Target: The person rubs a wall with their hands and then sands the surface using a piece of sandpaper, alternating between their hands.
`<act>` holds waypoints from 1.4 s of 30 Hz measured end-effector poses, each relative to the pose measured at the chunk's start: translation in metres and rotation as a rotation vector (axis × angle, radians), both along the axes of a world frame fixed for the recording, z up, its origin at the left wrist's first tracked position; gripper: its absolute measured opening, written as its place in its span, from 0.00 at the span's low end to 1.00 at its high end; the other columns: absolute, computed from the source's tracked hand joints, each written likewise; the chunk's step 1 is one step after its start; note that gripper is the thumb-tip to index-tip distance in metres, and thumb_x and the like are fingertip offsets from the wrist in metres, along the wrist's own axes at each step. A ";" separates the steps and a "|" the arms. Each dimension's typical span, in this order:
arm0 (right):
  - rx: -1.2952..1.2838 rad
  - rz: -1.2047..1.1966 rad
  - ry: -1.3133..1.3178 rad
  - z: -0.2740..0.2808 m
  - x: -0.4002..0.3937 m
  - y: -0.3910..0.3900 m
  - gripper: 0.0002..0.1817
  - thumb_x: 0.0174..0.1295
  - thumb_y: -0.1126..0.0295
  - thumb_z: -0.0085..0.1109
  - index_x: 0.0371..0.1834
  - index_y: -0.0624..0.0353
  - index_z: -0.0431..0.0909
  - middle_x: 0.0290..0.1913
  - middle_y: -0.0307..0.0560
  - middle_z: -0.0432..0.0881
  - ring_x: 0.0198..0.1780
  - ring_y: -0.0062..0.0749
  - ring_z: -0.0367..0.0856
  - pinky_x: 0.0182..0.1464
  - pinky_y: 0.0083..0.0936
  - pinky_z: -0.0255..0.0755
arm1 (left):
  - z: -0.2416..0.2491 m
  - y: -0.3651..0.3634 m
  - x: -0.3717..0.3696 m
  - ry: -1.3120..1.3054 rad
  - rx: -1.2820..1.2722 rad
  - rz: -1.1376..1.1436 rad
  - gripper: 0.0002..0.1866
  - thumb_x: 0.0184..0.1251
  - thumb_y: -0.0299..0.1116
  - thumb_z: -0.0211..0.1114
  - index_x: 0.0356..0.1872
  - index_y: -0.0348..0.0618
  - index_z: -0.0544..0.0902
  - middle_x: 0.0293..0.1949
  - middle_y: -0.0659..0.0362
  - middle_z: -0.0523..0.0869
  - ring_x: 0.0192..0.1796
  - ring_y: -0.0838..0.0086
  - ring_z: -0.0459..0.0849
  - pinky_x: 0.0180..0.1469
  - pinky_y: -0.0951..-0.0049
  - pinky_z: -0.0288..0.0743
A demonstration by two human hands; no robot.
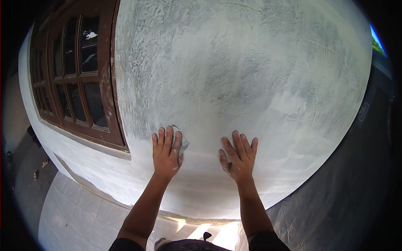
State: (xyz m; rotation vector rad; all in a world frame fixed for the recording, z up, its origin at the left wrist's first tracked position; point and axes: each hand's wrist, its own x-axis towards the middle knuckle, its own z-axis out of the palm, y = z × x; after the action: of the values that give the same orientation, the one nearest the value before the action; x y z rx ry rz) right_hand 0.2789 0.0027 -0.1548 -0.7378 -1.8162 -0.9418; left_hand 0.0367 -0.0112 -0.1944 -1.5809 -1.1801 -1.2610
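Observation:
A whitish, patchy plastered wall [201,96] fills the middle of the view, rough and grey in its upper part and smoother lower down. My left hand [167,152] lies on it with the fingers stretched up, pressing a small greyish sheet [184,144] against the surface; the sheet's edge shows beside and above the fingers. To the right, my right hand [238,157] rests on the wall with its fingers spread and nothing visible under it. White dust marks both hands.
A brown wooden window [106,136] with dark panes is set in the wall at the left. Grey sheeting [79,213] covers the ground below, and dark sheeting [322,209] lies at the right. Sandals [36,174] are at the far left.

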 end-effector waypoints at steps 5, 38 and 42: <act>0.027 -0.046 0.092 -0.009 0.023 0.008 0.20 0.63 0.59 0.59 0.58 0.43 0.82 0.70 0.43 0.71 0.76 0.34 0.58 0.78 0.46 0.38 | 0.068 0.013 0.027 -0.158 0.108 -0.003 0.28 0.65 0.27 0.57 0.69 0.40 0.70 0.73 0.44 0.64 0.77 0.49 0.55 0.75 0.43 0.43; 0.017 -0.045 0.077 -0.034 0.049 0.008 0.21 0.65 0.58 0.53 0.57 0.53 0.82 0.70 0.57 0.69 0.77 0.46 0.55 0.77 0.51 0.34 | 0.027 0.013 0.074 -0.322 0.034 -0.019 0.31 0.64 0.24 0.54 0.70 0.31 0.64 0.73 0.37 0.61 0.76 0.43 0.55 0.74 0.41 0.41; -0.012 -0.052 0.107 -0.036 0.049 0.010 0.20 0.64 0.56 0.54 0.57 0.45 0.83 0.70 0.50 0.70 0.77 0.41 0.56 0.78 0.50 0.33 | -0.078 0.003 0.131 -0.073 -0.133 -0.037 0.25 0.66 0.30 0.50 0.65 0.47 0.76 0.71 0.52 0.70 0.75 0.60 0.62 0.77 0.48 0.40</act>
State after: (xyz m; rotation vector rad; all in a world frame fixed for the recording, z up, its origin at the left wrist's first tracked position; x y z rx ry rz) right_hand 0.3280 0.0124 -0.1909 -0.8305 -1.7177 -0.9083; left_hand 0.1677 -0.0081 -0.2727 -1.6718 -1.3095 -1.2960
